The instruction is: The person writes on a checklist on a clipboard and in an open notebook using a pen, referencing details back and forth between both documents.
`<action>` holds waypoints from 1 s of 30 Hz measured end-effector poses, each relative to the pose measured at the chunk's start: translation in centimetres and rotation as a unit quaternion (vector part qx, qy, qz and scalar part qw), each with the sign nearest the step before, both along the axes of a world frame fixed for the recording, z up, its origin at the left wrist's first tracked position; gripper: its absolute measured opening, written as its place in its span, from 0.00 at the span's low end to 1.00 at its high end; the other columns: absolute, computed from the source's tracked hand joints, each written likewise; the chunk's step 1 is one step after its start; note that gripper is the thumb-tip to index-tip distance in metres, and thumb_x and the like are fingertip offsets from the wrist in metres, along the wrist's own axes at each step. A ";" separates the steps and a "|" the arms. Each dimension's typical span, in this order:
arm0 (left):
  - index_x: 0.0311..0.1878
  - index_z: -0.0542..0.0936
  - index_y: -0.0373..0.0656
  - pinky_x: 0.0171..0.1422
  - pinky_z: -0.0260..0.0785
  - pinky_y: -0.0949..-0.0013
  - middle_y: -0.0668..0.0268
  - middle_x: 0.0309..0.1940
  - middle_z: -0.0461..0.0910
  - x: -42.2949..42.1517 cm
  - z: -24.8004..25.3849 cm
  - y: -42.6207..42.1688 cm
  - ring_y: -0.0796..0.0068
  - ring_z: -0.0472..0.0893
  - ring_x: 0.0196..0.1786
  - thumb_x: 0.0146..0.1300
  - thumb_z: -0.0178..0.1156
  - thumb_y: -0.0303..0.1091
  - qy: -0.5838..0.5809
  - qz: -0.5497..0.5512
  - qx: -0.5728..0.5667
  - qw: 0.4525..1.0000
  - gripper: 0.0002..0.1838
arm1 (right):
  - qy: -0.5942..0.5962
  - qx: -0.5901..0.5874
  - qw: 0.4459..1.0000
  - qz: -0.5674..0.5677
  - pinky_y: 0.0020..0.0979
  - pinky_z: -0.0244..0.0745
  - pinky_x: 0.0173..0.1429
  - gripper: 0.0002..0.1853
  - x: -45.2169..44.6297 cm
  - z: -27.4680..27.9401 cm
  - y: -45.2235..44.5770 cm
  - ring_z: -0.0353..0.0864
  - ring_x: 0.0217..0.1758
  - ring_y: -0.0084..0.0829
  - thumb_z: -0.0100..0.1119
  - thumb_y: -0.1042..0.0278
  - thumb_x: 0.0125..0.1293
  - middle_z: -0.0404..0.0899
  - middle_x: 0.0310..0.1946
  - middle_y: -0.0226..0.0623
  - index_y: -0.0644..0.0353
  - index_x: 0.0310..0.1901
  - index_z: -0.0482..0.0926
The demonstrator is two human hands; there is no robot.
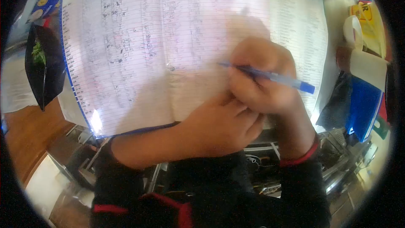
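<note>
A blue pen [287,80] is gripped in my right hand [263,71], its tip pointing left over the ruled page and its blue end toward the lower right. That hand is slightly blurred. My left hand [219,126] lies just below, touching or overlapping it, at the lower edge of the notebook. The left fingers are curled, and whatever may be inside them is hidden. Beneath both hands the open notebook [118,55] shows handwritten columns on its left page, with fainter marks on the right one. A blue edge runs along its left side.
At the left stands a black pouch [44,65] with something green on it, below a blue packet [46,6]. Printed sheets [297,46] lie to the right of the notebook. Further right are a blue book [363,105] and a yellow packet [371,21].
</note>
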State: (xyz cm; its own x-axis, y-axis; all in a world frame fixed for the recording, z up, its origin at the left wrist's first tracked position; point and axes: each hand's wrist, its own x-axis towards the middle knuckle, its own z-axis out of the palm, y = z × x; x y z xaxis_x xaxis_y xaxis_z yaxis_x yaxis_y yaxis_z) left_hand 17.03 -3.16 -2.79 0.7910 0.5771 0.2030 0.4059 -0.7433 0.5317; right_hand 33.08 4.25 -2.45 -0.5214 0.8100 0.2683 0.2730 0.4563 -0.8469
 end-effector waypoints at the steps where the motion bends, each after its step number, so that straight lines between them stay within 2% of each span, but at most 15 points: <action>1: 0.48 0.84 0.46 0.60 0.70 0.52 0.64 0.48 0.80 -0.1 -0.2 0.0 0.62 0.75 0.54 0.56 0.60 0.40 -0.012 0.003 -0.006 1.000 0.17 | -0.024 0.030 0.999 -0.009 0.28 0.66 0.31 0.05 -0.2 -0.2 0.0 0.73 0.27 0.28 0.58 0.83 0.51 0.75 0.27 0.40 0.67 0.31 0.75; 2: 0.47 0.84 0.46 0.60 0.69 0.51 0.64 0.48 0.80 -0.1 -0.3 0.0 0.61 0.75 0.54 0.56 0.59 0.40 -0.023 0.005 -0.011 1.000 0.17 | -0.048 0.060 0.997 -0.018 0.28 0.66 0.31 0.05 -0.3 -0.5 0.0 0.73 0.27 0.28 0.58 0.83 0.51 0.75 0.27 0.39 0.67 0.31 0.75; 3: 0.47 0.84 0.46 0.60 0.69 0.51 0.64 0.48 0.80 0.0 -0.3 0.0 0.61 0.75 0.54 0.56 0.59 0.40 -0.014 0.004 -0.011 1.000 0.17 | 0.045 0.015 0.999 -0.019 0.28 0.65 0.30 0.05 0.1 -1.3 0.0 0.72 0.26 0.27 0.58 0.83 0.51 0.74 0.27 0.39 0.67 0.31 0.75; 5: 0.46 0.84 0.47 0.63 0.67 0.45 0.63 0.47 0.80 0.2 -0.3 0.2 0.60 0.75 0.56 0.55 0.60 0.40 -0.051 0.042 0.009 0.998 0.16 | 0.160 -0.102 0.979 -0.075 0.27 0.65 0.31 0.04 0.3 -1.5 -0.6 0.71 0.27 0.26 0.56 0.81 0.54 0.74 0.28 0.38 0.67 0.32 0.74; 9: 0.45 0.84 0.48 0.66 0.64 0.40 0.61 0.47 0.80 0.3 -0.6 0.0 0.58 0.75 0.57 0.55 0.60 0.40 -0.032 0.046 0.022 0.998 0.16 | 0.159 -0.135 0.976 -0.070 0.27 0.66 0.34 0.03 0.7 -1.2 -0.3 0.71 0.30 0.26 0.55 0.80 0.54 0.74 0.29 0.38 0.67 0.32 0.75; 11: 0.42 0.83 0.36 0.68 0.63 0.37 0.55 0.42 0.79 0.3 -0.4 -0.1 0.56 0.75 0.52 0.56 0.56 0.38 -0.092 0.064 0.011 0.994 0.17 | 0.117 -0.159 0.977 -0.077 0.28 0.66 0.37 0.04 0.6 -1.0 -0.4 0.71 0.33 0.26 0.55 0.79 0.54 0.74 0.31 0.39 0.67 0.32 0.75; 12: 0.42 0.83 0.36 0.68 0.63 0.37 0.55 0.42 0.79 0.2 -0.3 -0.3 0.56 0.75 0.52 0.56 0.56 0.38 -0.088 0.063 0.012 0.994 0.17 | 0.121 -0.158 0.977 -0.078 0.28 0.66 0.37 0.04 0.5 -1.3 -0.3 0.71 0.33 0.26 0.55 0.79 0.54 0.74 0.31 0.39 0.67 0.32 0.75; 14: 0.44 0.84 0.47 0.67 0.66 0.42 0.61 0.46 0.80 0.0 -0.1 -0.5 0.58 0.77 0.55 0.54 0.65 0.42 -0.062 0.098 0.031 0.993 0.16 | 0.202 -0.118 0.968 -0.090 0.29 0.64 0.27 0.04 0.1 -2.2 -0.1 0.69 0.24 0.25 0.59 0.75 0.54 0.73 0.22 0.35 0.64 0.28 0.73; 15: 0.44 0.84 0.47 0.67 0.66 0.42 0.61 0.46 0.80 0.1 -0.1 -0.5 0.58 0.77 0.55 0.54 0.65 0.42 -0.060 0.097 0.031 0.993 0.16 | 0.205 -0.118 0.967 -0.091 0.29 0.64 0.27 0.04 0.2 -2.1 -0.2 0.69 0.24 0.25 0.59 0.75 0.54 0.73 0.22 0.35 0.64 0.28 0.73; 17: 0.43 0.84 0.46 0.66 0.69 0.46 0.60 0.43 0.81 0.2 -0.1 -0.4 0.55 0.78 0.53 0.53 0.68 0.43 -0.061 0.121 0.027 0.990 0.16 | 0.191 -0.157 0.965 -0.083 0.28 0.63 0.27 0.04 0.3 -1.7 -0.2 0.68 0.24 0.24 0.58 0.75 0.54 0.72 0.22 0.34 0.64 0.28 0.73; 21: 0.41 0.84 0.46 0.64 0.71 0.46 0.58 0.41 0.81 0.1 -0.1 -0.3 0.53 0.79 0.50 0.52 0.69 0.42 -0.057 0.143 0.033 0.988 0.15 | 0.209 -0.141 0.965 -0.075 0.31 0.64 0.27 0.05 0.1 -1.7 0.0 0.70 0.23 0.28 0.60 0.74 0.54 0.73 0.21 0.36 0.64 0.27 0.74; 23: 0.43 0.82 0.34 0.63 0.69 0.45 0.50 0.44 0.77 0.0 0.4 -0.2 0.51 0.76 0.51 0.57 0.58 0.36 -0.064 0.125 0.016 0.990 0.16 | 0.085 -0.083 0.993 0.000 0.29 0.65 0.30 0.04 0.5 -1.1 0.3 0.71 0.26 0.27 0.58 0.78 0.51 0.74 0.26 0.38 0.67 0.29 0.75; 24: 0.43 0.82 0.34 0.63 0.69 0.45 0.50 0.44 0.77 0.1 0.2 -0.2 0.51 0.76 0.51 0.57 0.58 0.36 -0.063 0.125 0.016 0.990 0.16 | 0.085 -0.084 0.993 0.001 0.29 0.65 0.30 0.04 0.5 -1.2 0.3 0.71 0.26 0.27 0.58 0.78 0.51 0.74 0.26 0.38 0.67 0.29 0.75; 26: 0.40 0.84 0.45 0.60 0.74 0.46 0.56 0.40 0.81 0.3 -0.3 -0.1 0.51 0.80 0.48 0.51 0.68 0.41 -0.065 0.144 0.037 0.987 0.14 | 0.081 -0.063 0.995 -0.006 0.30 0.64 0.27 0.04 0.2 -1.6 0.1 0.70 0.22 0.29 0.59 0.77 0.50 0.73 0.22 0.39 0.67 0.27 0.75; 30: 0.41 0.84 0.46 0.59 0.74 0.46 0.56 0.39 0.80 -0.1 -0.1 -0.1 0.52 0.79 0.47 0.52 0.66 0.40 -0.057 0.119 0.039 0.991 0.14 | 0.031 -0.023 0.999 0.002 0.32 0.64 0.26 0.04 0.0 -1.0 0.3 0.71 0.21 0.32 0.60 0.77 0.49 0.73 0.21 0.40 0.67 0.26 0.75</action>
State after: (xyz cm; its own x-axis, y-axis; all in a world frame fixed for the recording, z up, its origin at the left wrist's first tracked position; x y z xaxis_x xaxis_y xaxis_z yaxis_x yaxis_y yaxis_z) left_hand 16.98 -3.24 -2.90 0.6043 0.7235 0.3338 0.5150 -0.6743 0.5292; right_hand 33.05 4.57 -3.46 -0.5072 0.8205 0.2636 0.2173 0.4178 -0.8822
